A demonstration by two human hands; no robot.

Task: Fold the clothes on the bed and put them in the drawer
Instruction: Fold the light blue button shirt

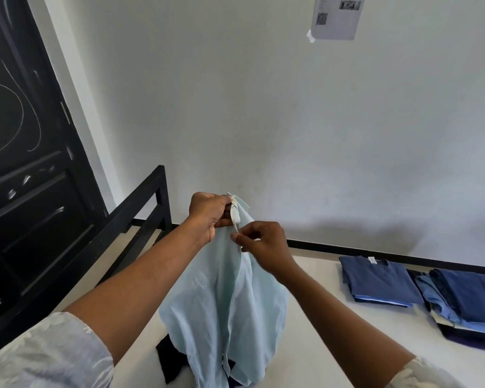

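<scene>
A pale blue shirt (224, 301) hangs in the air above the white bed (333, 292). My left hand (207, 214) grips its collar at the top. Just below and to the right, my right hand (263, 245) pinches the shirt's front edge. Under the hanging shirt lies a dark garment (171, 362), partly hidden by it. A folded navy T-shirt (381, 281) lies on the bed at the right. Beside it sits a stack of folded blue clothes (465, 301). No drawer is in view.
The black metal bed frame (140, 208) runs along the left and the far edge. A black door (25, 152) stands at the left. The white wall behind the bed carries a paper sheet (336, 16).
</scene>
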